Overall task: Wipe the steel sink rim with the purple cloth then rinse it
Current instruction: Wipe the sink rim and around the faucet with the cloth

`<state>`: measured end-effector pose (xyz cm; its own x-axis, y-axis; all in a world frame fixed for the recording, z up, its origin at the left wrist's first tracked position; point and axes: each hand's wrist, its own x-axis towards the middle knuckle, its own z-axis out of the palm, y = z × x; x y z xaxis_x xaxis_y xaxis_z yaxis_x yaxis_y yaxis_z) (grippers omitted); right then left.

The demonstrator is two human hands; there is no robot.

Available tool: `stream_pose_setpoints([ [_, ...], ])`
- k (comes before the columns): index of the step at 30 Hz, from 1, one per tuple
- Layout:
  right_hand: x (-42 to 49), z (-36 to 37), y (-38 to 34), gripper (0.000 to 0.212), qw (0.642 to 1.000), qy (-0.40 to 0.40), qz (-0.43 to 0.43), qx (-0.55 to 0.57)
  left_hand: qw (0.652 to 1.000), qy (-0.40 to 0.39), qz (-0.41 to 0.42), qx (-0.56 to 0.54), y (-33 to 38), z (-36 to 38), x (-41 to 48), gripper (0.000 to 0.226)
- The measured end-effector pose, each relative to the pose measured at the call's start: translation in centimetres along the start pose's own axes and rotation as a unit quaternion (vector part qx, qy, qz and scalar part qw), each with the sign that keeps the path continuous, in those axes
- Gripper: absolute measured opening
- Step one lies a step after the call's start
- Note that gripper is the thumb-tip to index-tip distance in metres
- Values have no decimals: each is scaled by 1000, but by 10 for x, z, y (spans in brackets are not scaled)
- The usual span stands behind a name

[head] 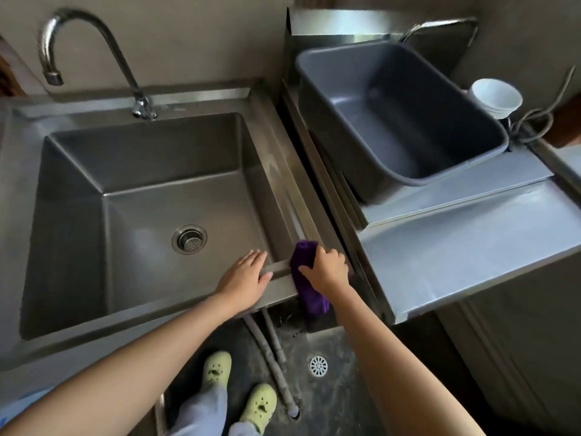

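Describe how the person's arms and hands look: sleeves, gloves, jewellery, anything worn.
Both forearms are bare up to the edge of the picture, so no sleeves show. The left hand and the right hand are ungloved, with no rings, watch or bracelets visible. The nails look short; whether they are painted is too small to tell.
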<state>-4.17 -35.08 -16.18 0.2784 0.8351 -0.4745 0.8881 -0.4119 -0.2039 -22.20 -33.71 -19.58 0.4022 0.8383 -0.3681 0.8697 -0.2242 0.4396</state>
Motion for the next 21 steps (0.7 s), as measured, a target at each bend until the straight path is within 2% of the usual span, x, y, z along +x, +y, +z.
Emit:
stream_pose_setpoints([
  [2,4,-5,-2,49,995,-45,26,84,999,-19,-6,-40,13,-12,10,56],
  [4,3,-14,-6,43,986,-54,28,155,990,-53,-19,-130,25,-23,24,58],
  [5,4,-20,-8,45,981,-48,24,187,975,-72,-22,-209,32,-28,30,60],
  [7,3,-38,-14,51,966,-39,-5,257,918,-104,-27,-382,44,-42,41,64],
  [9,0,-58,-18,52,946,-48,-39,319,878,-116,-27,-464,51,-62,51,62],
  [11,-3,-78,-19,52,927,-53,-72,365,872,-111,-7,-476,54,-83,59,55],
  [13,-6,-97,-20,59,922,-49,-99,370,883,-88,19,-460,56,-104,65,49],
  [15,-2,-111,-19,64,948,-35,-117,294,897,-58,49,-435,62,-123,68,41],
  [17,4,-119,-17,52,968,-23,-127,217,907,-38,86,-411,70,-138,68,36],
  [19,10,-120,-17,41,972,35,-140,185,919,-17,122,-375,75,-146,67,33],
  [21,11,-111,-18,36,969,138,-148,141,932,-5,139,-336,75,-143,66,31],
])
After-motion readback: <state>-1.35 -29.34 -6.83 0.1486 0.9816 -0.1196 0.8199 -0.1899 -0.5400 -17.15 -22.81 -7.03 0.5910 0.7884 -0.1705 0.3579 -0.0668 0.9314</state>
